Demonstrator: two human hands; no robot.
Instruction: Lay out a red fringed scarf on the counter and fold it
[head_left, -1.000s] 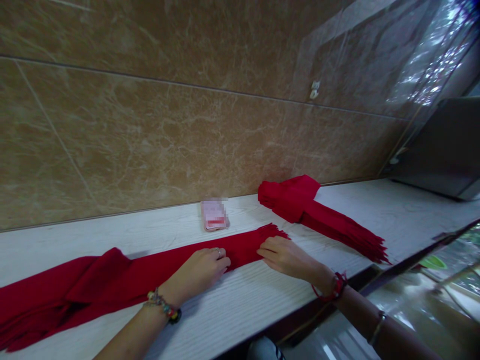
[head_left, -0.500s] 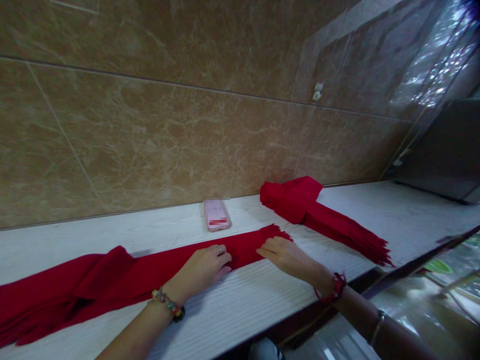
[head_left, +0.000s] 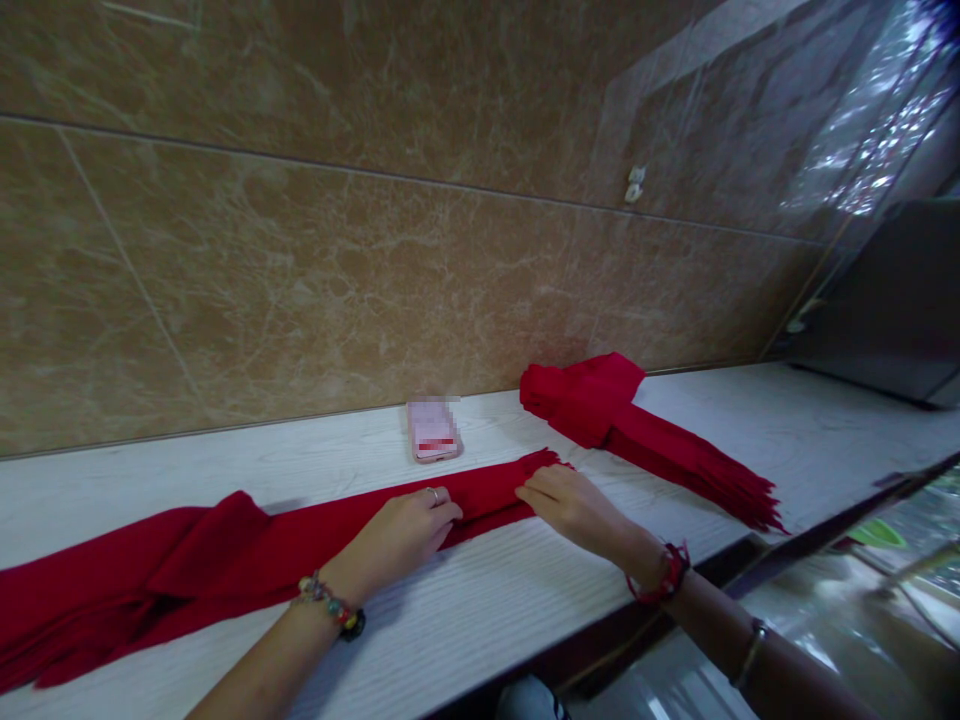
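As L hand [head_left: 401,535] pinches red cloth [head_left: 322,540] on white bench [head_left: 435,630], R hand [head_left: 574,510] grips same cloth nr fringed end [head_left: 544,461]; pink phone [head_left: 431,427] lies just behind.

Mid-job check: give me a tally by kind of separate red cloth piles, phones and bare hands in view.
Red cloth piles: 2 (long pile at the hands, second pile by the wall; layers not countable)
Phones: 1 (pink phone)
Bare hands: 2 (left hand, right hand)
Total: 5
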